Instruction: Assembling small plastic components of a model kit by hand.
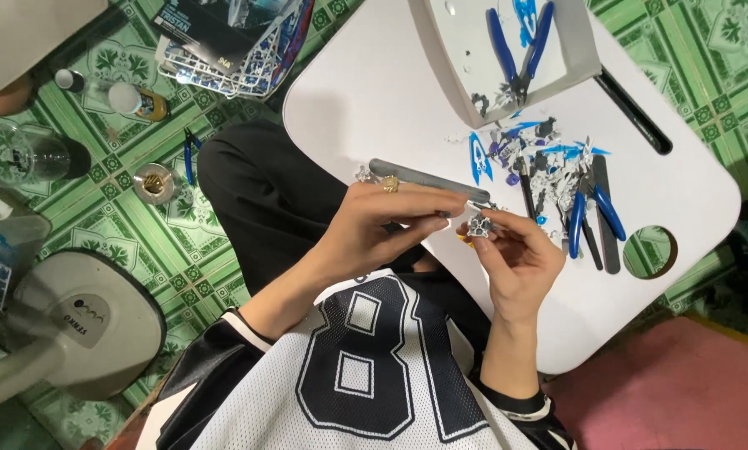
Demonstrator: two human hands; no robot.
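Note:
My left hand [382, 229], with a ring on one finger, is closed on a long grey sanding stick [428, 180] that lies flat above the white lap table [374, 92]. My right hand [515, 262] pinches a small grey and white model part [480, 225] between its fingertips, right at the stick's far end. The stick's tip and the part touch or nearly touch. Both hands hover over the table's near edge, above my black-trousered lap.
A pile of blue and white model pieces [540, 158], blue-handled nippers [595, 217] and a dark file [609, 237] lie to the right of my hands. A grey tray [574, 50] holds another pair of nippers [515, 50]. Plastic part frames [224, 50], bottles [136, 100] and a fan base [82, 325] stand on the green tiled floor.

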